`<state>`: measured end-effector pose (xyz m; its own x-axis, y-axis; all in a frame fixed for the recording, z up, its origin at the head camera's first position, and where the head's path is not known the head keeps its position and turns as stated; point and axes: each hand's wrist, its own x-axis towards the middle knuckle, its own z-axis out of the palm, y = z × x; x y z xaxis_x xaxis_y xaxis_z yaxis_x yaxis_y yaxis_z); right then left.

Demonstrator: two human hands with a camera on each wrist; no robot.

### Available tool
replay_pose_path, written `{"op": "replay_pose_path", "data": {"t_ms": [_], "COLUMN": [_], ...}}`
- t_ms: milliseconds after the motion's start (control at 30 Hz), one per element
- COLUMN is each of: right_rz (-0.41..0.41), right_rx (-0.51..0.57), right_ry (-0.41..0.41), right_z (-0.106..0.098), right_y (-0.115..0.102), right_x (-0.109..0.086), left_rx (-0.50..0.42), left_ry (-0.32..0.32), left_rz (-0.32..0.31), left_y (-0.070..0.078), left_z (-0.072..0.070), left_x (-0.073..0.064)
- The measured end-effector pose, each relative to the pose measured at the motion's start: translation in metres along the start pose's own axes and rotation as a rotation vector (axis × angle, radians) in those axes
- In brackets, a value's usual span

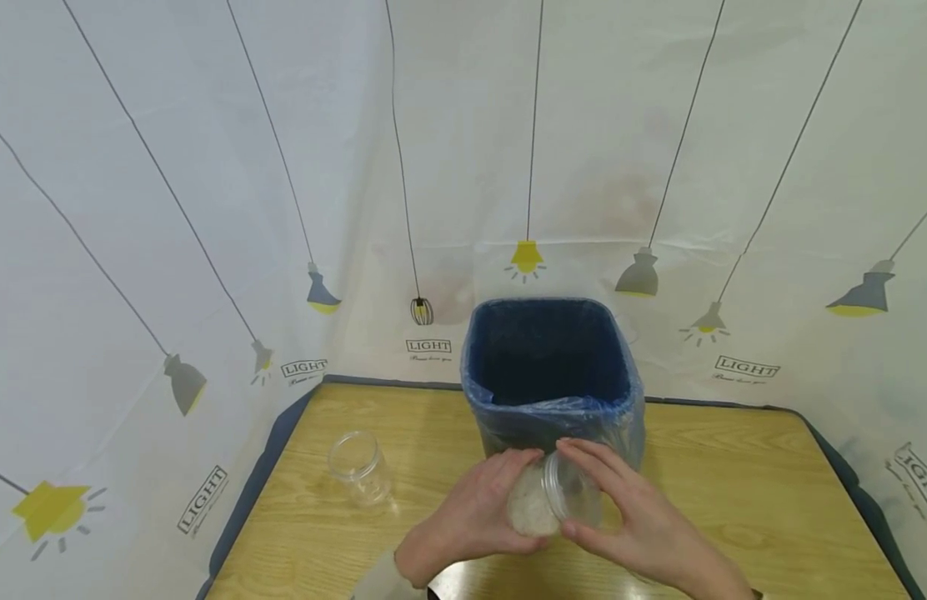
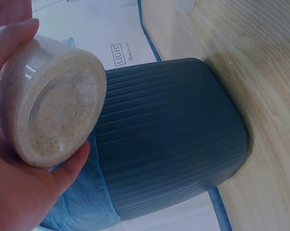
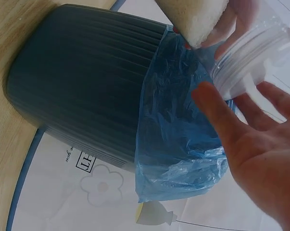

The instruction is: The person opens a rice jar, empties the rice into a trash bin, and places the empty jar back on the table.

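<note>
In front of the bin my left hand [image 1: 482, 508] holds a clear jar [image 1: 534, 504] tilted on its side, thumb and fingers around its body. Pale, rice-like grains fill its lower part, and its base [image 2: 65, 108] faces the left wrist camera. At the jar's other end, the thumb and fingertips of my right hand [image 1: 639, 508] span a clear, translucent lid [image 1: 579, 496] with a ridged ring [image 3: 241, 57] at the mouth. Part of the jar is hidden behind the left fingers. Off to the left, an empty clear jar [image 1: 362, 471] stands on the table.
A dark bin [image 2: 173, 130] lined with a blue bag [image 3: 183, 125] stands on the wooden table [image 1: 741, 492], just beyond both hands. Its opening faces up. White sheeting [image 1: 463, 125] printed with lamps encloses the table's back and sides.
</note>
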<state>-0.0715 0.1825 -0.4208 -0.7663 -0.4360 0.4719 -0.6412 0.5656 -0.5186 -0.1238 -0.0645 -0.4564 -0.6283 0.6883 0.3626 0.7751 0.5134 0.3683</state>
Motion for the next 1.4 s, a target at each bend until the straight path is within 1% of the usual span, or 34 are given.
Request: {"op": "replay_pose_path", "data": {"t_ms": [100,267,433,533,600,767,867,1100,1233,1400], "right_rz": [0.047,0.192,0.331,0.376,0.389,0.384,0.360,0.253,0.185,0.129], "right_rx": [0.012,0.036,-0.022,-0.045,-0.043,-0.022,-0.022,-0.050,-0.081,-0.087], "right_ry": [0.020,0.025,-0.004,-0.014,-0.015,-0.006,0.000,0.019,0.021,0.014], "right_z": [0.003,0.005,0.006,0.007,0.008,0.008,0.006,0.004,0.004,0.005], "right_y": [-0.002,-0.007,-0.011,-0.013,-0.013,-0.012,-0.011,-0.008,-0.006,-0.004], "right_x": [0.001,0.003,0.006,0.008,0.008,0.008,0.007,0.003,0.001,0.000], "left_rx": [0.007,0.030,0.106,0.144,0.151,0.153,0.153,0.139,0.122,0.113], "left_ry": [0.029,0.085,0.144,0.159,0.152,0.110,0.102,0.102,0.083,0.058], "left_rz": [-0.007,-0.007,0.029,0.042,0.038,0.023,0.028,0.042,0.034,0.022], "left_y": [0.000,0.000,0.002,0.003,0.004,0.003,0.002,0.002,0.003,0.003], "left_z": [0.001,0.002,0.007,0.009,0.010,0.010,0.010,0.009,0.008,0.007], "left_x": [0.000,0.000,0.001,0.001,0.001,0.001,0.002,0.002,0.001,0.000]}}
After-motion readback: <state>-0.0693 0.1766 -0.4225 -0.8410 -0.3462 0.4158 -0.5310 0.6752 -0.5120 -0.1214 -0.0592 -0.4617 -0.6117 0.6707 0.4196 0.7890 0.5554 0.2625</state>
